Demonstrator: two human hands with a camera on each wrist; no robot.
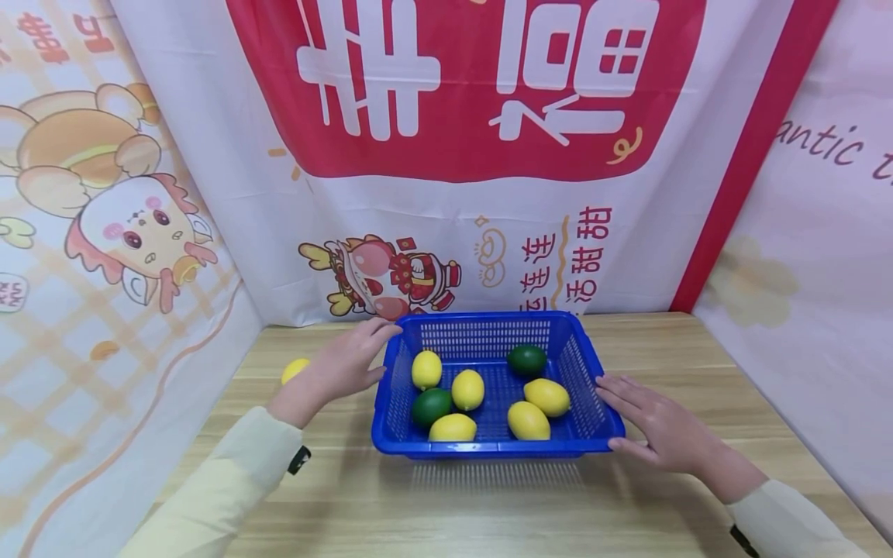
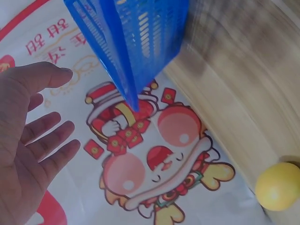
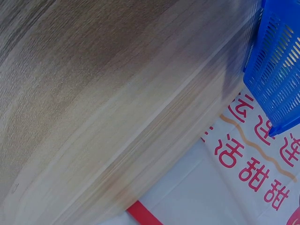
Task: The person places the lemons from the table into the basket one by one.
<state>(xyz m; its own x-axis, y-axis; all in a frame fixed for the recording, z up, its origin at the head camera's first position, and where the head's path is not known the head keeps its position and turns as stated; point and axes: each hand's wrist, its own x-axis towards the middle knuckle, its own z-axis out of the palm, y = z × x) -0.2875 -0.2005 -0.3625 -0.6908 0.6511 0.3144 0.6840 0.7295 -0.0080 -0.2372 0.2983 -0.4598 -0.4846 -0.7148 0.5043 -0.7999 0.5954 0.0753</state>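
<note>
A blue plastic basket [image 1: 498, 447] with slotted walls stands on the wooden table. Inside it lie several yellow lemons [image 1: 467, 389] and two dark green, lemon-shaped fruits [image 1: 526, 359]. My left hand [image 1: 342, 364] is beside the basket's left side, its fingers loosely spread; in the left wrist view its palm and fingers [image 2: 61, 125] hold nothing. At the right side, my right hand [image 1: 663, 426] has its extended fingertips right at the rim, thumb near the front corner. The right wrist view shows the basket wall [image 3: 276, 65] but not the hand.
Another lemon [image 1: 295, 370] lies on the table [image 1: 488, 519] left of the basket, partly behind my left forearm. A printed cloth [image 1: 460, 194] hangs close behind the basket, and more printed cloth walls [image 1: 802, 256] stand on both sides.
</note>
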